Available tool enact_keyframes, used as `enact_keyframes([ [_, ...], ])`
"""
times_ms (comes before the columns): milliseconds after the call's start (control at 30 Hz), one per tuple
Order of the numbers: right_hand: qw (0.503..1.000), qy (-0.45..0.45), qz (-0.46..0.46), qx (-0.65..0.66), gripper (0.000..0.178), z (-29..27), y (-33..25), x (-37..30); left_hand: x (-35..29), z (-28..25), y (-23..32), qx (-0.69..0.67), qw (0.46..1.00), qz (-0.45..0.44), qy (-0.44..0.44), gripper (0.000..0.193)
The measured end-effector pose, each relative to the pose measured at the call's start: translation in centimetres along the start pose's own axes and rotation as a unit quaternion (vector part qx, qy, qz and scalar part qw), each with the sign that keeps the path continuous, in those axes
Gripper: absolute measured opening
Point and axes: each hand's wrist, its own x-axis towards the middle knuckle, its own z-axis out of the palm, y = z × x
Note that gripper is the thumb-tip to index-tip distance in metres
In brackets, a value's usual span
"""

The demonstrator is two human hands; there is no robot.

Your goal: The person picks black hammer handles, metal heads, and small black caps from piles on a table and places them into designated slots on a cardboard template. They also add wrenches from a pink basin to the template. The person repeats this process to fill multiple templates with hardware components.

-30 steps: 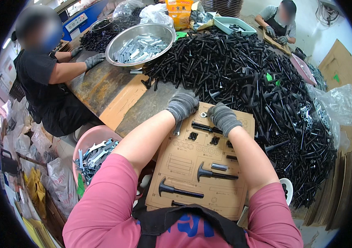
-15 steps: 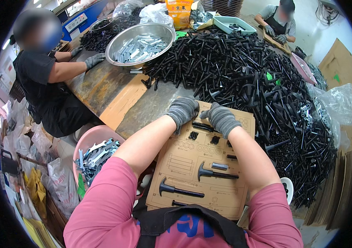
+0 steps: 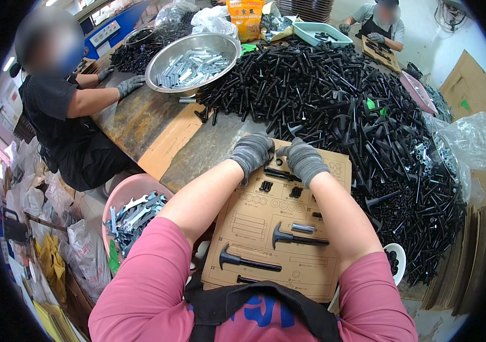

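Note:
A brown cardboard sheet [image 3: 248, 228] printed with part outlines lies in front of me. My left hand [image 3: 252, 153], in a grey knit glove, rests over its far left corner with fingers curled. Just right of it, my gloved right hand [image 3: 304, 161] bends its fingers over the far middle; what either hand pinches is hidden. Between them sits a small dark ring [image 3: 279, 162]. Nearer lie black rods [image 3: 280, 174], two clusters of short black bolts [image 3: 266, 186], a silver tube [image 3: 303, 228] and two black T-shaped pieces with curved heads [image 3: 251, 262].
Beyond the sheet rises a big heap of black bolts [image 3: 288, 85]. A steel bowl of silver tubes [image 3: 157, 64] stands far left, a pink basin of wrenches [image 3: 106, 208] nearer left. Co-workers are at left [image 3: 55, 114] and far right [image 3: 381, 28]. A white bowl [image 3: 401, 263] stands right.
My right hand has shifted slightly, and the small ring between my hands now shows more clearly. The far-right co-worker's hands have moved apart, one lifting off the board there.

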Motion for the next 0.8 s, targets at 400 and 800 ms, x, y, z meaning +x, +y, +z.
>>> enact_keyframes([
  [400,0.979,0.143,-0.126,-0.077,0.034,-1.6,1.1,-8.0,-0.2,0.2,0.1,0.005,1.000,0.008,0.003,0.021],
  [800,0.918,0.393,-0.003,0.057,0.032,5.1,21.1,-28.6,1.3,1.5,-1.2,-0.141,0.987,-0.077,-0.028,0.029],
])
